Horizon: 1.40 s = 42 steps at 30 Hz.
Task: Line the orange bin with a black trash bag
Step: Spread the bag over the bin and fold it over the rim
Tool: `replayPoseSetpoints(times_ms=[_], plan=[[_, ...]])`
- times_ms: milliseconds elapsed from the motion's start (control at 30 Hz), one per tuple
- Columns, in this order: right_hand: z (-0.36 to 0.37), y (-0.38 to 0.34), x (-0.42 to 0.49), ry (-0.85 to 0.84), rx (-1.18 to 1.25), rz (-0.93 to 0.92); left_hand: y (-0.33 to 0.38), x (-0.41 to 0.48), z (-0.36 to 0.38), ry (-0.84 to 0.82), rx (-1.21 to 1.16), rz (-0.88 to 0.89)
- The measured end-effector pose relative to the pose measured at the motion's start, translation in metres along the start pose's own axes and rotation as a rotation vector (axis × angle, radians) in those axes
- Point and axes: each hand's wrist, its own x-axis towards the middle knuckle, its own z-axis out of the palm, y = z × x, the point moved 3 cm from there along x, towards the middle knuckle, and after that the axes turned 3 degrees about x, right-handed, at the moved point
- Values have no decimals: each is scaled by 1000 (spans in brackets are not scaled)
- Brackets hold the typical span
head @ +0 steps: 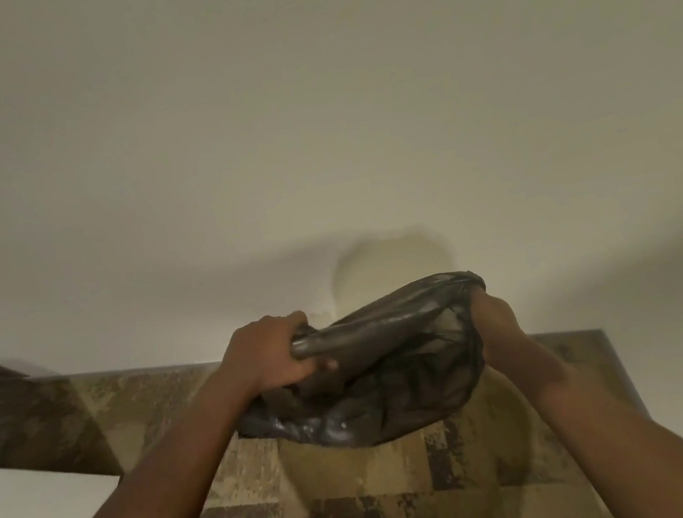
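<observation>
We held the black trash bag (364, 373) above the bin (410, 452), left hand (272, 353) fisted on its bunched rim, right hand (494, 323) gripping the opposite edge, mouth partly spread; bag not yet inside, bin colour unclear, lining undone.

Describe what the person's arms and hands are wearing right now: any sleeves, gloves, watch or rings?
Nothing shows on either arm. The left hand and right hand are bare, without gloves, and both forearms are uncovered down to the frame edge, so no sleeves appear. No watch, band or ring is visible, though the picture is blurred.
</observation>
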Motion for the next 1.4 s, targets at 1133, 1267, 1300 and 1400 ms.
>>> replayPoseSetpoints(times_ms=[1133,1267,1300,1400], plan=[[31,210,200,87,43,178,-5,152,302,-4,-1475,-976],[22,239,237,109,54,167,-15,165,368,-63,-1454,-1080],[20,245,247,126,39,157,-17,168,384,-87,-1465,-1105],[13,266,273,132,-49,125,-19,178,420,-137,-1403,-1120]])
